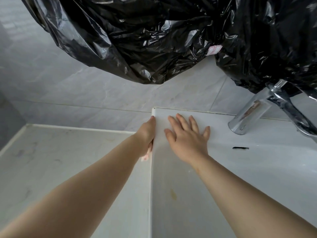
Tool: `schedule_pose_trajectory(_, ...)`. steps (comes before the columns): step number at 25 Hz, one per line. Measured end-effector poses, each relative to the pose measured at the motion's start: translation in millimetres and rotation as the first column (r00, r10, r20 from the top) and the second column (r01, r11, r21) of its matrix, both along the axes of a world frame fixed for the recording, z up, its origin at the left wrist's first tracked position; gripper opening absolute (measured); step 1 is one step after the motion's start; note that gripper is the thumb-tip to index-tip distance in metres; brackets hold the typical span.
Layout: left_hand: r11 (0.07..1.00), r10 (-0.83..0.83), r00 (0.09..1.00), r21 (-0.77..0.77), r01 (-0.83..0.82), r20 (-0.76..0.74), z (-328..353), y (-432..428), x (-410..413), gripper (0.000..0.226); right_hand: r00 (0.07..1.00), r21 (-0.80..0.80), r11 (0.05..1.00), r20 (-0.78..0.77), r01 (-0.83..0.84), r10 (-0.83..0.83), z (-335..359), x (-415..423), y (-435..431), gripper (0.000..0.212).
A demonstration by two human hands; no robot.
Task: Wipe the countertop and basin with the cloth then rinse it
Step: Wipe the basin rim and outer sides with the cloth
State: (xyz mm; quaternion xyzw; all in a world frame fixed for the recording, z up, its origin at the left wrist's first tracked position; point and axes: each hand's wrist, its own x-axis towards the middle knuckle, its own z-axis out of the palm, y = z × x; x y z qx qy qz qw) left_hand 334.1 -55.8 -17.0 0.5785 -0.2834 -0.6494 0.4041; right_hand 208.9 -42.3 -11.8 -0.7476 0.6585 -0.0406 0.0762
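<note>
Left hand (145, 134) grips cloth (148, 152) against basin (171, 194) side.
Right hand (187, 136) flat, fingers spread, on rim; faucet (248, 114) at its 2 o'clock.

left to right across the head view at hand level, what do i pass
pale scuffed stone countertop → left hand holding a pink cloth → right hand flat on the rim of the white ceramic basin → dark overflow slot → shiny chrome tap
</note>
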Motion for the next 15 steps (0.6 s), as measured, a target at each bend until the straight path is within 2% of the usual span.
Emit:
schedule_pose_trajectory(4,0.99,-0.134,0.991,-0.04,0.134,0.015,-1.1,34.1,1.2,0.044,1.0,-0.035,0.999,-0.018,-0.007,0.007,-2.1,0.3,2.0,0.05)
schedule_pose_trajectory(6,0.981,-0.154,0.973,-0.093,0.172,0.173,-2.9,39.6,1.2,0.037,1.0,-0.054,0.999,-0.023,0.0,-0.001,-3.0,0.7,2.1,0.051)
schedule_pose_trajectory(8,0.953,-0.067,0.934,-0.254,0.164,0.351,-8.2,21.2,2.9,0.035,1.0,-0.05,0.999,-0.025,0.003,-0.004,-2.2,1.0,2.4,0.051)
schedule_pose_trajectory(9,0.94,-0.064,0.93,-0.292,0.178,0.361,-10.9,5.1,2.9,0.038,1.0,-0.053,0.999,-0.023,0.005,-0.006,-2.3,1.1,2.0,0.05)
schedule_pose_trajectory(12,0.959,-0.035,0.964,-0.263,0.106,0.262,-20.7,-29.7,7.1,0.048,1.0,-0.065,0.998,-0.025,0.009,-0.011,-2.7,1.5,3.1,0.05)
schedule_pose_trajectory(13,0.974,-0.011,0.977,-0.218,0.059,0.215,-21.9,-27.7,7.7,0.051,1.0,-0.068,0.998,-0.022,0.012,-0.013,-3.1,2.0,3.8,0.05)
schedule_pose_trajectory(15,0.991,-0.106,0.992,-0.076,0.11,0.063,-41.5,-2.4,7.9,0.062,1.0,-0.09,0.996,-0.014,0.019,-0.02,-4.1,2.8,4.9,0.05)
